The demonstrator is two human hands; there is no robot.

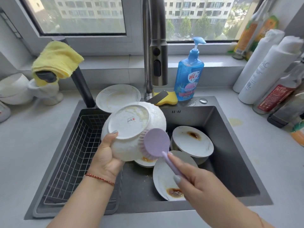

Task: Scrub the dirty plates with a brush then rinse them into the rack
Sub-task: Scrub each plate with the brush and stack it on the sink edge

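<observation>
My left hand (107, 155) grips a white soapy plate (130, 122) bottom side up over the sink (230, 155). In my right hand (197, 180) is a purple brush (156, 142), its round head pressed against the plate's lower right rim. Below lie dirty plates: one with a brown stain (192, 140) on a stack, another stained one (166, 180) tilted at the front, and a small dish (145, 161) with orange residue partly hidden. One more smeared plate (117, 97) leans behind, at the sink's back edge. The wire rack (77, 150) fills the sink's left half.
A tall faucet (154, 46) rises behind the sink, with a blue soap bottle (189, 74) and yellow sponge (166, 97) beside it. A yellow cloth (56, 60) hangs on a dark tap at left. Several bottles (269, 74) crowd the right counter; white bowls (13, 89) sit far left.
</observation>
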